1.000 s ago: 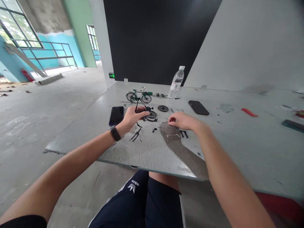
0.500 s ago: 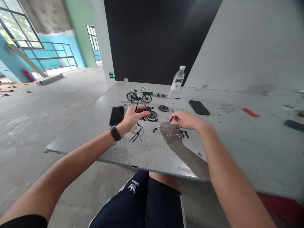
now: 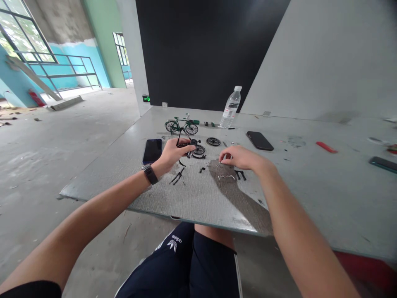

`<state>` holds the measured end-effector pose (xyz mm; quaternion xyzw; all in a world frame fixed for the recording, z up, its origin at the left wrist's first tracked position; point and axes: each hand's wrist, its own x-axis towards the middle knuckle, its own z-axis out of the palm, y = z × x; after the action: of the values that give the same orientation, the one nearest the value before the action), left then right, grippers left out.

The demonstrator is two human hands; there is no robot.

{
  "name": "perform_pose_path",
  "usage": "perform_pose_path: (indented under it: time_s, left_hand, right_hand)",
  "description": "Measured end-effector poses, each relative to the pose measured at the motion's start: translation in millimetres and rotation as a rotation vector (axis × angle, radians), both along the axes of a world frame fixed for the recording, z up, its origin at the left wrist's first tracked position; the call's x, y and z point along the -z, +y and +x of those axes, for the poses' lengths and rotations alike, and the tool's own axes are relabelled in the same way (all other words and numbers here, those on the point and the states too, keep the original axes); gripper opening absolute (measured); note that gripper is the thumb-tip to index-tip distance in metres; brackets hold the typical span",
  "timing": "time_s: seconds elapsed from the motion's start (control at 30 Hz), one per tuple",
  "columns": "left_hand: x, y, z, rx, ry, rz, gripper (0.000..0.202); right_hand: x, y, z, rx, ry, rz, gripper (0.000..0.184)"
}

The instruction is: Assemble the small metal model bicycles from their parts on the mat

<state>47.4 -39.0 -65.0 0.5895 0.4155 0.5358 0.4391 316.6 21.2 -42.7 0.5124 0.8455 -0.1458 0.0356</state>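
Note:
My left hand is closed around a black model bicycle frame, held above the table. A loose spoked wheel and a curved black piece lie just beyond its fingertips. My right hand reaches down to the tabletop with thumb and fingers pinched together; whatever is between them is too small to make out. Near it are a thin silver part and a black forked part. Another wheel lies flat between the hands, farther back. A black fork rests in front of my left hand.
An assembled green model bicycle stands at the back, left of a water bottle. Phones lie at left and right. A red object is farther right. The table's front edge crosses above my legs.
My right hand has shifted very slightly left over the small parts, its fingers staying pinched. The left hand and the bicycle frame stay in place.

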Motion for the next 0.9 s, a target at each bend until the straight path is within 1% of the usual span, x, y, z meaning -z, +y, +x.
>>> perform_pose_path:
  time_s: [0.3, 0.57, 0.8, 0.9]
  left_hand:
    - [-0.4, -0.3, 0.7, -0.004, -0.001, -0.003, 0.019]
    - [-0.6, -0.3, 0.7, 0.002, -0.003, 0.002, 0.017]
    - [-2.3, -1.7, 1.2, 0.017, 0.008, 0.005, 0.019]
    - [-2.3, -1.9, 1.0, 0.007, 0.01, 0.006, 0.018]
  right_hand:
    - [0.3, -1.7, -1.7, 0.005, -0.003, 0.0, 0.017]
    - [5.2, 1.7, -0.5, 0.005, -0.006, 0.008, 0.019]
    - [2.4, -1.5, -3.0, 0.039, 0.033, 0.018, 0.023]
    - [3.9, -1.4, -3.4, 0.033, 0.036, 0.028, 0.023]
